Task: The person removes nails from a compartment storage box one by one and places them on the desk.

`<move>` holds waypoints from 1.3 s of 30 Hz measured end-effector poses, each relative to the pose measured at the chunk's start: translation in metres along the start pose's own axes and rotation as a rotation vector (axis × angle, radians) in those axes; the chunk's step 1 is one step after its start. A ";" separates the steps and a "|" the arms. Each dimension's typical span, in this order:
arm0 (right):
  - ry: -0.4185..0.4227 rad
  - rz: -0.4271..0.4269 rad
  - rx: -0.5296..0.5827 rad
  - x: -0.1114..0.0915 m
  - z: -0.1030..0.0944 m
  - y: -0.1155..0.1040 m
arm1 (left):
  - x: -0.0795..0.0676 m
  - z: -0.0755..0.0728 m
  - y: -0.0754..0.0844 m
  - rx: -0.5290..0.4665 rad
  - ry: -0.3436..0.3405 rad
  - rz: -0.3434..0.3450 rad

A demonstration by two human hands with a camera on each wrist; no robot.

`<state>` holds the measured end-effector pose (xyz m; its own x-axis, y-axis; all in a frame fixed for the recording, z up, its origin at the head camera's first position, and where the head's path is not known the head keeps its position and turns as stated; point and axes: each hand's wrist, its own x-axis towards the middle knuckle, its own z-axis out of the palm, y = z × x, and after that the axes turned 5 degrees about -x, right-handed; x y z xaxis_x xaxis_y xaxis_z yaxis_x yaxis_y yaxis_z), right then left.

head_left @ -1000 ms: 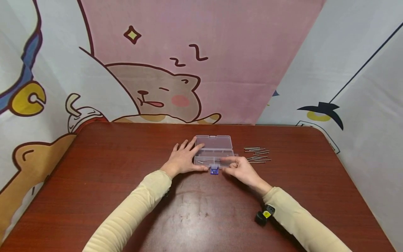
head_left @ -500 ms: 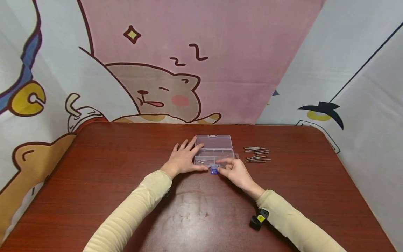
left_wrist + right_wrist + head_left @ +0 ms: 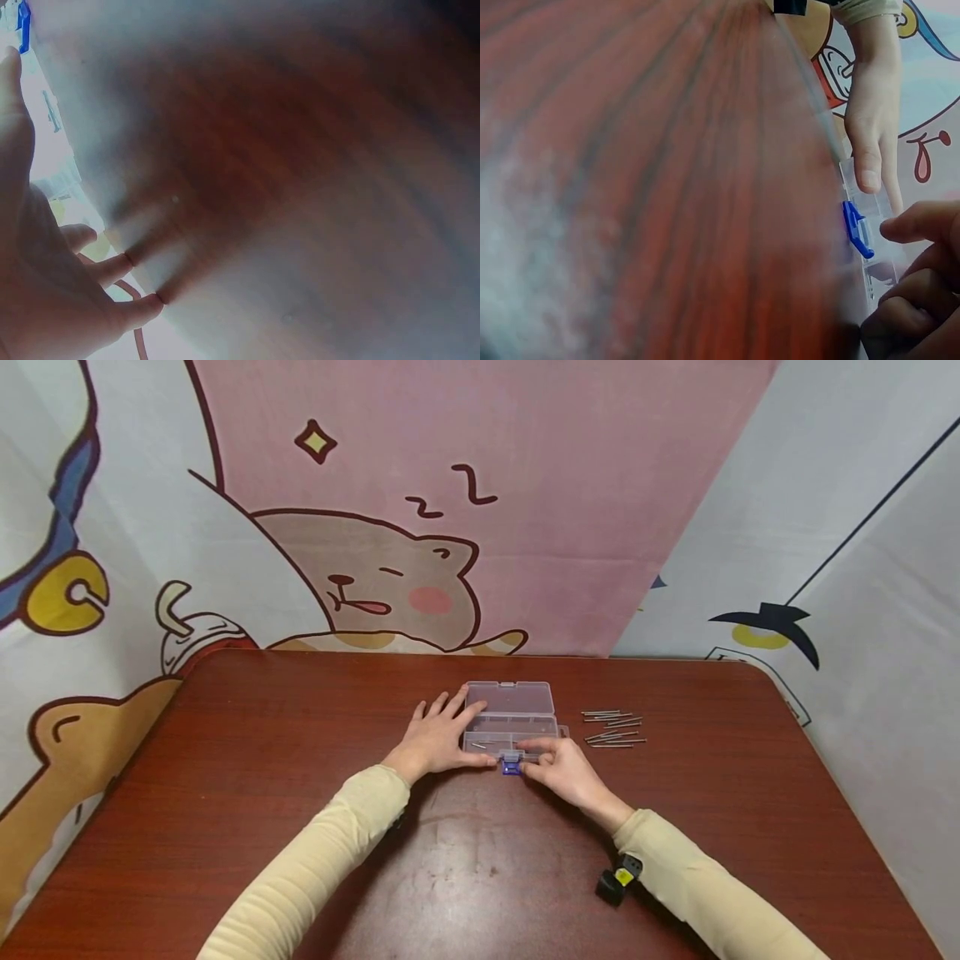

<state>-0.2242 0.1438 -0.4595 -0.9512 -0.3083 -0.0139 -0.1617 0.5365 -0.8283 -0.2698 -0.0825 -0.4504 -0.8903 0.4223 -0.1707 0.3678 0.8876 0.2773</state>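
A clear plastic compartment box [image 3: 517,697] lies on the table with its lid tipped back; a blue latch [image 3: 511,768] hangs at its front. My left hand [image 3: 431,745] rests on the box's left end, fingers spread, thumb at the front edge. My right hand [image 3: 573,774] is at the box's front right: the index finger reaches into the right front compartment and the thumb [image 3: 909,221] is beside the latch. Its other fingers are curled. Whether it pinches anything is hidden. A few thin metal nails [image 3: 482,745] lie in the left front compartment.
Several loose nails [image 3: 615,739] lie on the brown wooden table [image 3: 465,877], just right of the box. A cartoon-printed cloth [image 3: 570,485] hangs behind the table. A small black device [image 3: 618,878] is strapped to my right wrist.
My right hand has shifted slightly left and its thumb has come up beside the latch. Earlier a nail showed at the index fingertip; it cannot be made out now. The left hand stays put.
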 end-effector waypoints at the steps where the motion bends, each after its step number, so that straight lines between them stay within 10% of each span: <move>1: -0.011 0.008 0.007 0.000 0.000 -0.001 | 0.000 0.000 0.000 -0.001 -0.001 0.000; 16: -0.161 0.274 0.486 0.006 -0.005 -0.007 | -0.001 -0.001 0.001 -0.001 0.001 -0.004; 28: -0.229 0.367 0.658 0.008 -0.004 -0.009 | -0.001 -0.001 0.001 -0.009 0.004 -0.005; 39: -0.041 0.387 0.635 0.006 0.012 -0.016 | 0.001 0.000 0.001 -0.010 0.006 -0.002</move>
<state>-0.2243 0.1242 -0.4533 -0.8967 -0.2251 -0.3810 0.3777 0.0595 -0.9240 -0.2702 -0.0812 -0.4504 -0.8925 0.4196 -0.1655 0.3637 0.8865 0.2861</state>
